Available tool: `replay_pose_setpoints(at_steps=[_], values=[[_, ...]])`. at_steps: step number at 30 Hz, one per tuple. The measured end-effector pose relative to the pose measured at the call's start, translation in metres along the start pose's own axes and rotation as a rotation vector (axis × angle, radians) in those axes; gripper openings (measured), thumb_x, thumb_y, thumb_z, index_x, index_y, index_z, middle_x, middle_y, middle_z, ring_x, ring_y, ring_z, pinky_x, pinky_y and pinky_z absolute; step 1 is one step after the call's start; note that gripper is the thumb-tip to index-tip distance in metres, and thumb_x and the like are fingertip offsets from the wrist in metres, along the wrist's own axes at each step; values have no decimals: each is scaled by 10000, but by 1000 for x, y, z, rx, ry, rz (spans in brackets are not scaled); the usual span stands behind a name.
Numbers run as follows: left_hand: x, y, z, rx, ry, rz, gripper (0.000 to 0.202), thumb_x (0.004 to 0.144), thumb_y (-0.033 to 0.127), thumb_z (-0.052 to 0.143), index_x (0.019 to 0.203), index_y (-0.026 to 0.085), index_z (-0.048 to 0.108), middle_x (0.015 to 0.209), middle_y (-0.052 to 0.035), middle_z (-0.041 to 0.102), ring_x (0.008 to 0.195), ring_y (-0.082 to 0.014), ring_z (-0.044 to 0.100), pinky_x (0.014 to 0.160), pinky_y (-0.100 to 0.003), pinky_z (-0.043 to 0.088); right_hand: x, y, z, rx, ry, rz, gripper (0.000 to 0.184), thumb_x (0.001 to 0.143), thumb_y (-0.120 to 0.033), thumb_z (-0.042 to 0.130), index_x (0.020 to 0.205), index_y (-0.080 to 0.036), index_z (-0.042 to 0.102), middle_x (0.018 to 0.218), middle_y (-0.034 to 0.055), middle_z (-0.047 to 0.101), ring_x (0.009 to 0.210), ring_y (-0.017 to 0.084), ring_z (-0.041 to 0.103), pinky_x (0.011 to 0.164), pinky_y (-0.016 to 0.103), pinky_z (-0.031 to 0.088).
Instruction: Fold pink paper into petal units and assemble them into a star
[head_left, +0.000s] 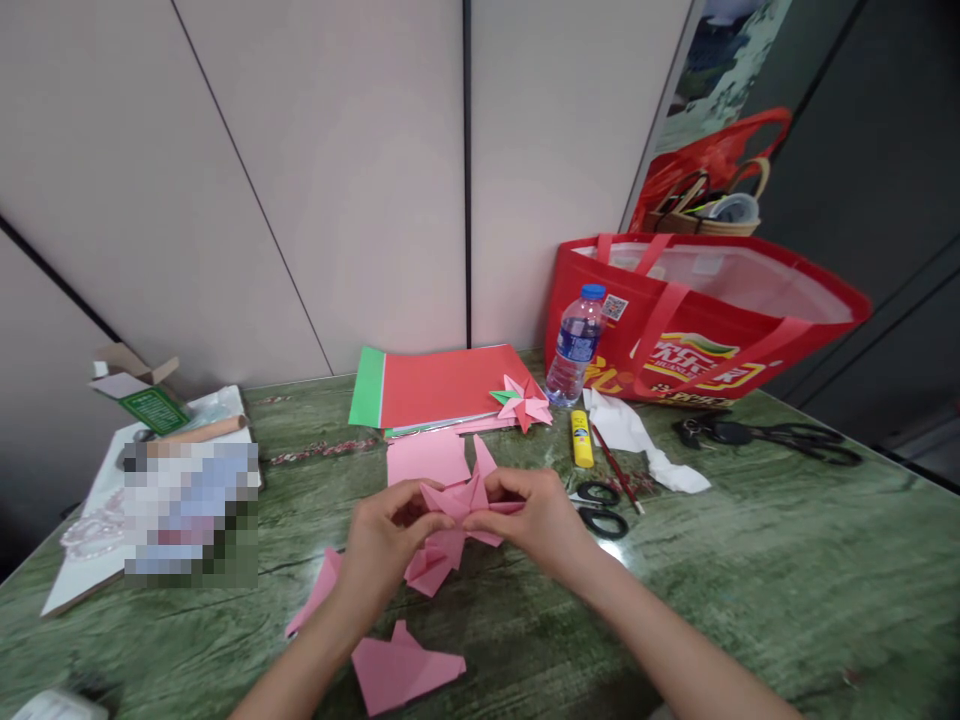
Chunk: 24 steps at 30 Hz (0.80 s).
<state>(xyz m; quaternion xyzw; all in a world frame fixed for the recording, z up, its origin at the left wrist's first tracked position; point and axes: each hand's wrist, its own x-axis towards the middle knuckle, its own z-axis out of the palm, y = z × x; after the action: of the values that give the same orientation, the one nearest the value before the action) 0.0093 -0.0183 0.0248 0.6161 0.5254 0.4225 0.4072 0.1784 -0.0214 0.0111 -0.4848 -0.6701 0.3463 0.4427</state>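
My left hand (pixel 388 545) and my right hand (pixel 534 518) both pinch a folded pink paper piece (pixel 459 505) held just above the green marbled table (pixel 750 560). The fingers of each hand are closed on its pointed flaps. Under it lie more folded pink pieces (pixel 429 566), one nearer me (pixel 403 668), and a flat pink sheet (pixel 426 458) behind. A finished pink paper flower with a green leaf (pixel 525 402) rests on a stack of red and green paper (pixel 439 385).
Black scissors (pixel 604 508), a yellow glue stick (pixel 581 438), a thin red stick (pixel 616 468) and crumpled white paper (pixel 637 440) lie to the right. A water bottle (pixel 574 345) stands by a red tote bag (pixel 705 320). A small open box (pixel 139 390) and a white board (pixel 105 520) sit left.
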Motion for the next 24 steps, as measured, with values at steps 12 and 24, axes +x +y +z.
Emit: replay_pose_setpoints(at_steps=[12, 24], values=[[3, 1, -4, -43, -197, -209, 215, 587, 267, 650, 495, 144, 500, 395, 70, 437, 350, -72, 404, 364, -178, 305, 4, 6, 0, 129, -56, 119, 320, 536, -371, 729, 524, -137, 512, 509, -64, 384, 497, 71, 326, 444, 183, 243], [3, -4, -2, -77, -240, -223, 137, 596, 216, 635, 590, 130, 529, 444, 62, 475, 365, -60, 397, 354, -165, 299, 4, 8, 0, 82, -76, 118, 299, 534, -330, 738, 523, -135, 512, 508, -62, 384, 506, 71, 317, 448, 187, 228]])
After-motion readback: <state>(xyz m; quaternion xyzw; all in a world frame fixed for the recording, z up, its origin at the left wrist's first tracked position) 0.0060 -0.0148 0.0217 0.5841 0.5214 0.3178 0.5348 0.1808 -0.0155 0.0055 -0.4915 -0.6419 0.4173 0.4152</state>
